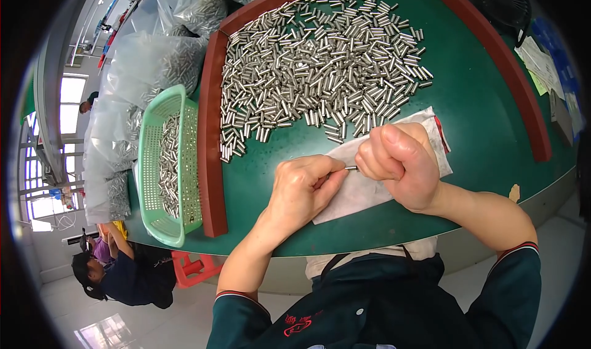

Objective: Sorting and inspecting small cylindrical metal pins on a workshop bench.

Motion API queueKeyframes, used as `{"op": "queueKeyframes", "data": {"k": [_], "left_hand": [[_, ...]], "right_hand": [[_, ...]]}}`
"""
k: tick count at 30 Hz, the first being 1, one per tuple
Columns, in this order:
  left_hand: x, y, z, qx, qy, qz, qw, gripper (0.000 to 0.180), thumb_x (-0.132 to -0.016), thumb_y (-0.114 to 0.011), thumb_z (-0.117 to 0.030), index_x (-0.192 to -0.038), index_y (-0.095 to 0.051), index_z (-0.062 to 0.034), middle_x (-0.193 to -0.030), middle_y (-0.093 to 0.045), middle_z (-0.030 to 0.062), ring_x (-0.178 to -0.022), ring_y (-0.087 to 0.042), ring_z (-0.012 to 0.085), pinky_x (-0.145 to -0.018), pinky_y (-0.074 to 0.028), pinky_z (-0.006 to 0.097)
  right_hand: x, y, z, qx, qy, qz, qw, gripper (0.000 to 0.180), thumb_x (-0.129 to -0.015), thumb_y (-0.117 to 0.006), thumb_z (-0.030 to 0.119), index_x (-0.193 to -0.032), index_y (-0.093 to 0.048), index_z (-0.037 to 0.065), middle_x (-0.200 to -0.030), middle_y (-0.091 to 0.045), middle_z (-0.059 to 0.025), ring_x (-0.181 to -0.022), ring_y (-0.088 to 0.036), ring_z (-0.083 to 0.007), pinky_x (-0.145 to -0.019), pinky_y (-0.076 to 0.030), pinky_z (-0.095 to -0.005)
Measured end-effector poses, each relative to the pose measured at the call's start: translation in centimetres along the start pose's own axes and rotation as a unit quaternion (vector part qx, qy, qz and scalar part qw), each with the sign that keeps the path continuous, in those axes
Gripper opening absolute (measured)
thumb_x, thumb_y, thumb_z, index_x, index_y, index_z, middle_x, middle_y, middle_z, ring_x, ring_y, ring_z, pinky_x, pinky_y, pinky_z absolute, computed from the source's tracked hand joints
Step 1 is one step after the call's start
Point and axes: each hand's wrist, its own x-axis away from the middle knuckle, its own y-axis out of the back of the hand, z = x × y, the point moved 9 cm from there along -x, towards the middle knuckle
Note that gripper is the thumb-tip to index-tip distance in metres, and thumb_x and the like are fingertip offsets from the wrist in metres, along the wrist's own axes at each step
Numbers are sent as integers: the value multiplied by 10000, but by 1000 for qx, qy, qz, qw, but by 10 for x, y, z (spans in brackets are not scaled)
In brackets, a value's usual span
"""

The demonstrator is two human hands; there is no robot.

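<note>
Over a white cloth (345, 202) on the green table, my two hands nearly meet. My left hand (301, 186) pinches a small silver metal pin (351, 168) between thumb and fingertips. The pin's other end reaches the curled fingers of my right hand (397, 164). That hand is closed in a fist, thumb uppermost, and whatever lies inside it is hidden. Just beyond the hands spreads a large heap of similar loose metal pins (320, 65).
Dark red rails (212, 133) border the heap. Left of them stands a light green basket (148, 164) of pins, beside clear plastic bags (148, 59) of more. A black fan (502, 4) and papers (538, 62) sit at far right. Another person (126, 275) is at lower left, near a red stool (191, 269).
</note>
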Motion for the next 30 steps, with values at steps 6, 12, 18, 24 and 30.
{"op": "queueKeyframes", "data": {"k": [6,12,18,24,30], "left_hand": [[6,20,24,187,91,-70,976,25,-760,-563,-17,-772,-579,-33,-611,-491,-33,-528,-420,31,-464,-331,188],[10,2,74,703,231,-25,672,79,-789,-551,-87,-784,-472,-79,-810,-490,66,-534,-306,48,-487,-286,179],[10,8,76,660,257,-72,702,221,-831,-482,-138,-1004,-522,-6,-743,-528,47,-513,-342,64,-470,-280,188],[8,39,88,516,218,-149,815,262,-875,-469,-244,-720,-500,-36,-567,-381,-25,-473,-294,57,-436,-251,202],[3,68,54,-95,110,-214,966,81,-705,-642,-54,-770,-628,-8,-547,-514,50,-453,-435,107,-448,-358,234]], "right_hand": [[-1,0,6,2,30,24,999,437,-897,-327,234,-483,-271,105,-410,-243,21,-386,-182,-81,-400,-175,-246],[0,1,5,1,25,27,999,427,-902,-305,222,-491,-274,110,-404,-228,23,-372,-163,-90,-398,-182,-252],[-1,2,4,-24,16,23,999,417,-900,-309,198,-496,-276,101,-417,-243,22,-386,-187,-86,-409,-199,-246],[-3,2,3,-36,5,25,999,405,-892,-323,180,-499,-275,91,-437,-251,18,-410,-209,-83,-426,-207,-237],[-4,1,4,-3,21,30,999,424,-909,-288,206,-497,-275,109,-400,-233,26,-367,-164,-89,-394,-190,-255]]}}
